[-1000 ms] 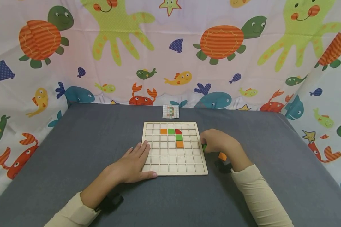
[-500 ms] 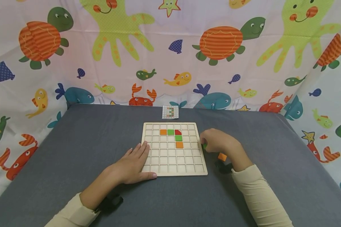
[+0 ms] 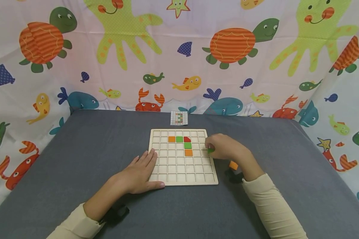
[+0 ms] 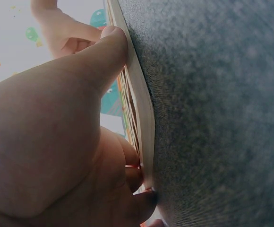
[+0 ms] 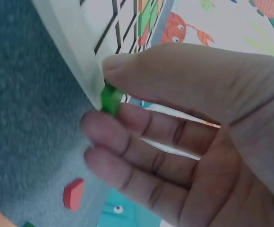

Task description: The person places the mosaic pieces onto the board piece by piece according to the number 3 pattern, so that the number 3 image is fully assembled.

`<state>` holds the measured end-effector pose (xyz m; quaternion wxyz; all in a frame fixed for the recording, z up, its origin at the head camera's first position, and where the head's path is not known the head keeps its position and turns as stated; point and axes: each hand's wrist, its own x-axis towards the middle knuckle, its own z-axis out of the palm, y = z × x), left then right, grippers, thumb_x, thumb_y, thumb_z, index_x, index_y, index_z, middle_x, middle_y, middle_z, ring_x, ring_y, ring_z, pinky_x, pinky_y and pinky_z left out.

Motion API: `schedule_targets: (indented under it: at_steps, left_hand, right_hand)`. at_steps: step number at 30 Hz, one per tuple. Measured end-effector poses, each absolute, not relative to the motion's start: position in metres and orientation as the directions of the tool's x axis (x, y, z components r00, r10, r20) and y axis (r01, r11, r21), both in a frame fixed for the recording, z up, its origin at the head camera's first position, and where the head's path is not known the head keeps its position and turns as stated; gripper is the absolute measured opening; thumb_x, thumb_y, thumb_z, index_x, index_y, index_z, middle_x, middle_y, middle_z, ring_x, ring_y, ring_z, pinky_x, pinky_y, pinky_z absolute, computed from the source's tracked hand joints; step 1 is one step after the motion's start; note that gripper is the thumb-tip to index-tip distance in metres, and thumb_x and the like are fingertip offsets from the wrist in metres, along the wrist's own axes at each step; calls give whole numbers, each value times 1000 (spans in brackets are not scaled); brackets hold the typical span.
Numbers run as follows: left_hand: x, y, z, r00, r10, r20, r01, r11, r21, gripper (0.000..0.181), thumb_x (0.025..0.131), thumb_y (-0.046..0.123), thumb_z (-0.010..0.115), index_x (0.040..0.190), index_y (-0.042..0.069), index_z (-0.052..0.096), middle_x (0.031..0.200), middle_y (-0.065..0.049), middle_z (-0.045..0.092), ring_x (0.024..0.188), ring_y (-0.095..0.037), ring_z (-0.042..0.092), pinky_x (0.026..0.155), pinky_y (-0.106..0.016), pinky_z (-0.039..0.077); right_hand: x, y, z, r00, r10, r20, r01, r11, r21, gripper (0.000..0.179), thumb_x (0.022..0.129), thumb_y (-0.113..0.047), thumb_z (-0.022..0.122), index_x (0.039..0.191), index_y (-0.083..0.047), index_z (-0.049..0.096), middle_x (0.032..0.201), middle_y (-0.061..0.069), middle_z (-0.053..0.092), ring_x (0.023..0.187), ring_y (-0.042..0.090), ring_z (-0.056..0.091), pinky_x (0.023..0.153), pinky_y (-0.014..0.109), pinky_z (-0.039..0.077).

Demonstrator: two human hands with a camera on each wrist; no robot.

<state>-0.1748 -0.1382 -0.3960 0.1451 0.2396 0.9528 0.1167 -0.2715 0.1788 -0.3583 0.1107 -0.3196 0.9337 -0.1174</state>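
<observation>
A pale wooden grid board (image 3: 179, 169) lies on the table. In its upper rows sit an orange tile (image 3: 172, 139), a green tile (image 3: 179, 139) and a red tile (image 3: 187, 139) with a rounded corner. Below the red one come another green tile (image 3: 187, 145) and another orange tile (image 3: 188, 152). My left hand (image 3: 139, 172) rests with straight fingers on the board's left edge, thumb at the front edge. Over the right edge, my right hand (image 3: 225, 146) pinches a small green tile (image 5: 111, 98) between thumb and fingertips; the fingers hide part of it.
Beside my right wrist an orange piece (image 3: 233, 165) lies on the grey cloth (image 3: 179, 212). The right wrist view also has a red piece (image 5: 73, 194) on the cloth. Behind the board is a small printed grid card (image 3: 179, 118). A patterned curtain (image 3: 125, 76) encloses the table.
My right hand has lifted the green tile and moved it slightly left, from beside the board to over its right edge. My left hand stays where it was.
</observation>
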Motion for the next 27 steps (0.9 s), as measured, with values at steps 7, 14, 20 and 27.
schedule_targets:
  at_steps: [7,14,20,27]
  left_hand:
    - [-175,-138,-397,-844,489,-221,419,858,298,106,91,67,57,158,-3,15,165,-20,9,151,-38,7,117,-57,13]
    - [-176,-138,-398,-845,487,-221,420,860,291,107,90,69,57,158,-3,15,165,-19,10,151,-37,8,117,-57,13]
    - [-176,-139,-396,-843,493,-216,426,856,293,107,91,68,57,158,-4,16,165,-20,10,151,-38,8,116,-58,14]
    - [-176,-139,-395,-841,500,-208,430,850,304,106,92,67,57,157,-6,17,165,-21,11,151,-38,9,116,-59,15]
  right_hand:
    - [-270,166,-361,-723,-683,-102,-630,713,-308,22,83,2,74,104,-4,72,91,4,65,84,19,57,78,37,51]
    - [-269,158,-365,-709,-700,-85,-641,690,-335,27,82,9,68,106,-4,72,95,4,66,84,20,57,75,33,51]
    - [-268,154,-368,-693,-719,-56,-664,666,-340,28,82,12,63,103,-4,72,98,5,68,83,20,60,77,34,52]
    - [-264,145,-367,-680,-732,-35,-680,648,-342,26,80,12,65,98,-5,74,96,4,68,82,19,59,77,33,52]
